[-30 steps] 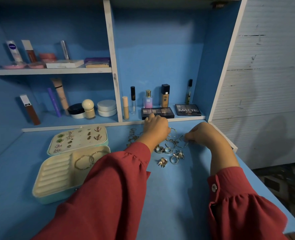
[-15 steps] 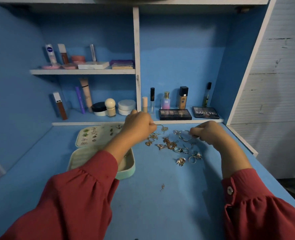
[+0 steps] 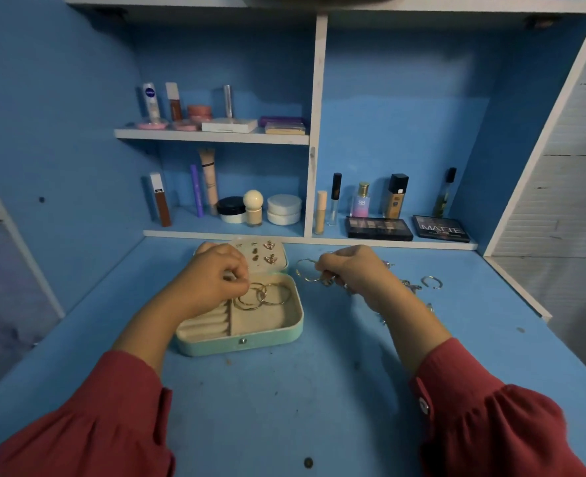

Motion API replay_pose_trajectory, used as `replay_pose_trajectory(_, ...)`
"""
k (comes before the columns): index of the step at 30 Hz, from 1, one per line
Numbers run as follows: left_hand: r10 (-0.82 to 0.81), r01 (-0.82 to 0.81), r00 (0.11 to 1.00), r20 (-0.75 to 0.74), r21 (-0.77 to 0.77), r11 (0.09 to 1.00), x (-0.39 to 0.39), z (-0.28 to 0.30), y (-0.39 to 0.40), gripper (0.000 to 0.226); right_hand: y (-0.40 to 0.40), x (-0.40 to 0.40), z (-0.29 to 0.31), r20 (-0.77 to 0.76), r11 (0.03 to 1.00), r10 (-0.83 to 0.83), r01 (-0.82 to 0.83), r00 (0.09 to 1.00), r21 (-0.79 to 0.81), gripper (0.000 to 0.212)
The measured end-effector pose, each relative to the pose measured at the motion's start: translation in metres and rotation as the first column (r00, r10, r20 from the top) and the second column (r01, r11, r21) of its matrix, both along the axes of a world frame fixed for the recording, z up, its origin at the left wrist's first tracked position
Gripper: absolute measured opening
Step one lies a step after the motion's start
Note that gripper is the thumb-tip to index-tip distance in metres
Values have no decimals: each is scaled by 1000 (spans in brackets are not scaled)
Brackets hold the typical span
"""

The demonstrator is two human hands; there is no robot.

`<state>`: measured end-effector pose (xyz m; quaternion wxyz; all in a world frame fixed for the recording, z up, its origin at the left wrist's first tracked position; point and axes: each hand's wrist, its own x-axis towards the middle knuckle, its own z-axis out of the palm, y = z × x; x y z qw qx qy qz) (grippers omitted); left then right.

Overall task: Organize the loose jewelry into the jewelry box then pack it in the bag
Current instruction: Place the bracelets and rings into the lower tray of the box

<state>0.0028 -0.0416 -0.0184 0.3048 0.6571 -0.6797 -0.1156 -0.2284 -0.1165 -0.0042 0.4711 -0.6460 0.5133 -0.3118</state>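
The mint-green jewelry box (image 3: 240, 340) lies open on the blue desk, its lid (image 3: 278, 266) flat behind it with several small earrings pinned on. Gold hoops (image 3: 267, 295) lie in the box's right compartment. My left hand (image 3: 212, 280) hovers over the box, fingers pinched on the edge of the leftmost gold hoop. Just right of the box, my right hand (image 3: 357, 271) is closed on a large hoop earring (image 3: 306, 270) and some small pieces. Loose jewelry (image 3: 411, 286) and an open silver hoop (image 3: 432, 282) lie beyond my right wrist. No bag is in view.
Cosmetics line the shelves behind the desk: eyeshadow palettes (image 3: 378, 228), bottles (image 3: 395, 196) and jars (image 3: 284, 210) on the low ledge, tubes and boxes on the upper shelf (image 3: 212, 135). The desk edge (image 3: 518, 287) runs along the right by a white wall.
My left hand has moved from the jewelry pile to over the open box. My right hand now holds a hoop earring raised beside the box. The camera has swung left.
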Motion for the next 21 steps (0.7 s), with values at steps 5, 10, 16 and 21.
replay_pose_trajectory(5,-16,15,999,30,56,998,6,-2,4,25,8,26,0,74,1000,18,-20,997,22,17)
replay_pose_trajectory(10,-44,42,998,34,67,997,4,0,6,23,11,35,-3,-2,1000,22,-22,1000,-4,26)
replay_pose_trajectory(16,-57,53,997,61,75,996,5,-2,4,24,10,30,-6,-74,999,45,-45,996,-1,24)
replay_pose_trajectory(21,-65,59,993,99,57,997,6,-3,2,27,12,27,-4,-97,997,75,-77,992,-13,19)
